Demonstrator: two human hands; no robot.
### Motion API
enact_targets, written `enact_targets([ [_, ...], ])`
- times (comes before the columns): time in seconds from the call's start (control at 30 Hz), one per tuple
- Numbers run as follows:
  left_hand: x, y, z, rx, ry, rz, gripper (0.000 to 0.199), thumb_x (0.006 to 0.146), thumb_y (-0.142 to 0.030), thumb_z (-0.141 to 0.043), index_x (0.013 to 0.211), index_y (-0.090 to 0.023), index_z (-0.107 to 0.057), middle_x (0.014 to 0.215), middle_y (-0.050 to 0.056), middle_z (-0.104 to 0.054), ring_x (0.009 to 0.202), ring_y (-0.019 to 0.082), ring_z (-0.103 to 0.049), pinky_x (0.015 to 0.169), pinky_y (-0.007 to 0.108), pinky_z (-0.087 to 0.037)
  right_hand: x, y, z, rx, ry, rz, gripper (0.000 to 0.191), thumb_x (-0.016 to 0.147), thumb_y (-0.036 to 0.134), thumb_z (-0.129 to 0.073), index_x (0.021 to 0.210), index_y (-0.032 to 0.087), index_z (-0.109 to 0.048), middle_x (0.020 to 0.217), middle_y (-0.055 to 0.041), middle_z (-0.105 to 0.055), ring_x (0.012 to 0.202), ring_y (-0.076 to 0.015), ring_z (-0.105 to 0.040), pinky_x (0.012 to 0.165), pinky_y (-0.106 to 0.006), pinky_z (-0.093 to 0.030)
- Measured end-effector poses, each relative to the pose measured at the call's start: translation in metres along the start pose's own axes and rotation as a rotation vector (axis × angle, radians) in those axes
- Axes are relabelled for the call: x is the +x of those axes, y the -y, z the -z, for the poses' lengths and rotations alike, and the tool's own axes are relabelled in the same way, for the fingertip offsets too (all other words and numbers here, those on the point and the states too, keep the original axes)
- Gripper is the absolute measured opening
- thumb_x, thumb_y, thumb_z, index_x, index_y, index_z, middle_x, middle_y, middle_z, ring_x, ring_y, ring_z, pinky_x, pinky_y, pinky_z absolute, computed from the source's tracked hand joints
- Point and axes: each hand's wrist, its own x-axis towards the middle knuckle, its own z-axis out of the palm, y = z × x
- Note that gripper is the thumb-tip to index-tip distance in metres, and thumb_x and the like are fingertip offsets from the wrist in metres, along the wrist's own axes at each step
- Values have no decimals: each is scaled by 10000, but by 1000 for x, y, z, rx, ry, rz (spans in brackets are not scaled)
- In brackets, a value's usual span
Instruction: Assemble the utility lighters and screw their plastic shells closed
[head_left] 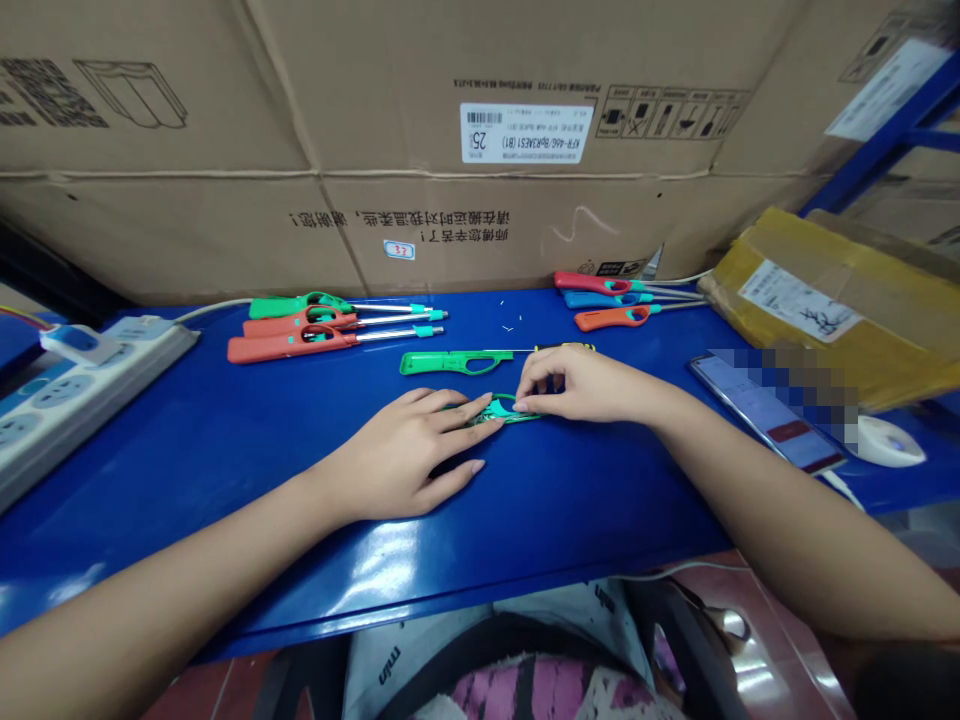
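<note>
On the blue table, an opened green lighter casing (501,408) with a teal part in it lies beneath my fingers. My left hand (412,450) rests flat over its left end, fingers outstretched and holding nothing. At the right end, my right hand (581,385) has thumb and fingers pinched together against the casing; whatever is between them is hidden. Just behind is a loose green casing half (442,362), its inside facing up. A screwdriver with a black and yellow handle (589,347) lies partly hidden behind my right hand.
Long-necked lighters, green and red (292,345), lie at back left; others, red, blue and orange (611,318), at back right. A power strip (82,380) occupies the left side. Rightward are a phone (757,410), a yellow-taped box (810,300) and a white object (889,442). Cardboard (412,130) stands behind.
</note>
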Motion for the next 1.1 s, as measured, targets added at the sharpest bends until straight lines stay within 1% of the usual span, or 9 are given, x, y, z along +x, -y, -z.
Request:
enact_targets([
  [0.07,0,-1,0,2,0,5,475,1042,-367,-471,1489,-224,-542,1518,95,-564,1285,328,-579,1013,508,-504,0,2,-1,-74,-5,126,126,923,230,-679,887,150,-769,911,-59,-735,872,-177,-636,832,-311,-463],
  [0.13,1,-2,-1,16,1,10,467,1047,-371,-460,1478,-218,-556,1522,94,-559,1278,327,-582,1001,507,-508,0,4,-2,-165,4,206,130,942,186,-656,894,149,-772,904,-58,-728,890,-182,-635,880,-328,-452],
  [0.3,3,-7,-2,59,0,26,467,1052,-376,-440,1464,-197,-571,1519,109,-560,1263,328,-587,977,504,-508,-3,10,-5,-356,-13,286,167,968,181,-615,894,161,-764,883,-64,-692,880,-201,-609,874,-346,-450],
  [0.43,4,-11,-2,80,12,49,470,1047,-375,-444,1461,-191,-573,1515,125,-561,1241,329,-597,971,499,-504,-7,18,-9,-494,-17,269,209,969,164,-580,847,161,-750,868,-67,-674,866,-209,-605,835,-345,-445],
  [0.53,5,-13,-1,89,14,55,468,1045,-368,-444,1460,-194,-573,1511,127,-566,1232,328,-602,967,494,-504,-9,21,-9,-541,-22,238,213,956,140,-573,845,163,-753,882,-72,-684,877,-215,-617,808,-339,-439],
  [0.63,4,-12,-1,88,2,47,466,1042,-362,-454,1462,-197,-571,1512,130,-563,1238,331,-600,969,494,-504,-9,19,-6,-518,-22,237,212,953,142,-575,873,182,-766,892,-67,-700,881,-212,-624,793,-330,-436],
  [0.77,4,-11,-2,87,-3,39,471,1043,-364,-453,1470,-199,-564,1521,128,-554,1241,334,-603,969,498,-506,-10,14,-1,-497,19,227,215,952,141,-575,864,186,-766,895,-65,-706,891,-212,-627,799,-323,-442],
  [0.97,3,-12,-2,95,3,42,478,1045,-368,-446,1477,-196,-555,1531,128,-543,1249,332,-599,979,491,-506,-9,13,1,-372,28,117,157,901,106,-622,882,191,-753,947,-48,-738,878,-199,-648,750,-298,-438],
  [1.1,3,-11,-2,83,-9,39,472,1040,-361,-461,1471,-199,-563,1522,131,-552,1249,332,-600,975,490,-511,-8,12,1,-340,52,141,168,905,90,-608,864,180,-743,927,-44,-725,856,-185,-638,763,-292,-439],
])
